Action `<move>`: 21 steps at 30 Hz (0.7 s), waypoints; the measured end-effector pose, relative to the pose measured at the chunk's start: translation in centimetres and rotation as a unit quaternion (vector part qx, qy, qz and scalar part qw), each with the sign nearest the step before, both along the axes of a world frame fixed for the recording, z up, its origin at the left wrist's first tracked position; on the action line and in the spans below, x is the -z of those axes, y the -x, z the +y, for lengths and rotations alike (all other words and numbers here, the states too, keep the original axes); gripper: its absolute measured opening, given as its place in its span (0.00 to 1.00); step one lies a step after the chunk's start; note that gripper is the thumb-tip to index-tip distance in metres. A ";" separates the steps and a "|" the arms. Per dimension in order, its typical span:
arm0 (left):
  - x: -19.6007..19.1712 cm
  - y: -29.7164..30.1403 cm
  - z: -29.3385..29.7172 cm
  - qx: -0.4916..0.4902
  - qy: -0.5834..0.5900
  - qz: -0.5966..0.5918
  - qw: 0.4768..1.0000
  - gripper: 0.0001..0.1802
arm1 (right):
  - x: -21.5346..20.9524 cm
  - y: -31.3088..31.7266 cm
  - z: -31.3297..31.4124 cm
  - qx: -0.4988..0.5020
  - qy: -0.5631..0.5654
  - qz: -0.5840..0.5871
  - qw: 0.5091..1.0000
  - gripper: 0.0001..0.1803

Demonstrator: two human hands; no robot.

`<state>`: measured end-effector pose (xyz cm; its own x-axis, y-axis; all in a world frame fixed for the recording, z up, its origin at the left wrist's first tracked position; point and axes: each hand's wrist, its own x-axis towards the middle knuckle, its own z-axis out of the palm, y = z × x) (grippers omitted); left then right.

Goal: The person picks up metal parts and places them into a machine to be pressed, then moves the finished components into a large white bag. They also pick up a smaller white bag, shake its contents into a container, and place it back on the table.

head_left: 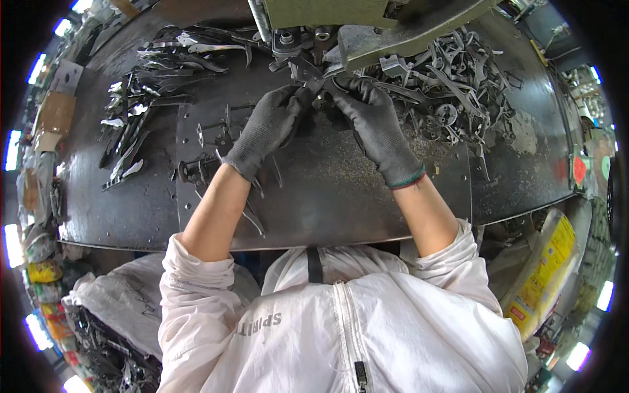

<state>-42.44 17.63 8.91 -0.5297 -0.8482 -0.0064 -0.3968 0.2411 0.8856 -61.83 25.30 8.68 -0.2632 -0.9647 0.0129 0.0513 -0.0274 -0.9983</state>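
Note:
My left hand (265, 128), in a dark grey knitted glove, is closed with its fingertips on a flat metal part (306, 73) under the head of a green machine (321, 13). Across from it my right hand (377, 124), gloved alike with a green and red cuff, has its fingers pressed together by the same spot. What those right fingers grip is hidden by the glove and the machine's arm. Beside my left wrist lie several thin metal parts with round ends (194, 171).
A heap of loose metal parts (452, 92) covers the table's (314, 209) right side. Long curved metal levers (128, 131) lie in bunches at the left and back left. A cardboard box (55, 112) stands past the left edge, and a yellow and white sack (544, 272) at the lower right.

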 end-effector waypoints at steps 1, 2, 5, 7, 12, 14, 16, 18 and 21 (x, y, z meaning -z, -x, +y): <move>0.0 0.0 -0.3 -0.003 0.001 -0.001 1.000 0.20 | 0.6 0.1 -0.4 -0.003 0.001 -0.001 1.000 0.15; 0.1 -0.3 -0.6 0.032 -0.031 0.010 0.999 0.20 | 1.5 0.2 -0.9 -0.021 -0.001 0.028 0.999 0.16; 0.7 -0.1 -1.8 0.038 -0.064 -0.035 0.997 0.18 | 0.6 0.0 -1.1 -0.052 -0.007 0.105 0.993 0.18; 1.4 -1.4 -3.0 0.002 -0.071 -0.093 0.993 0.17 | 0.7 -0.2 -0.5 -0.059 -0.025 0.107 0.992 0.19; -1.5 -11.1 -7.2 -0.157 0.201 -0.128 0.958 0.18 | 1.9 -0.5 -0.6 -0.064 -0.080 -0.034 0.994 0.18; -1.5 -18.4 -9.9 -0.218 0.168 -0.249 0.929 0.16 | 1.1 -1.2 -0.5 -0.052 -0.059 -0.063 0.995 0.17; -0.7 -25.3 -11.8 -0.281 0.227 -0.379 0.852 0.16 | 1.4 -1.2 -0.5 -0.034 -0.030 -0.096 0.994 0.16; 4.1 -35.7 -13.9 -0.319 0.150 -0.507 0.787 0.18 | 2.0 -1.2 -1.2 -0.072 -0.079 -0.102 0.989 0.14; 5.9 -36.7 -14.6 -0.275 0.194 -0.462 0.820 0.20 | 1.1 -1.3 -0.8 -0.025 -0.090 -0.068 0.993 0.14</move>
<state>-5.79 3.08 2.97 0.0130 -0.9905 0.1369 -0.9990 -0.0071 0.0435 -60.52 24.54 7.60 -0.2028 -0.9599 -0.1936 0.1838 0.1569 -0.9704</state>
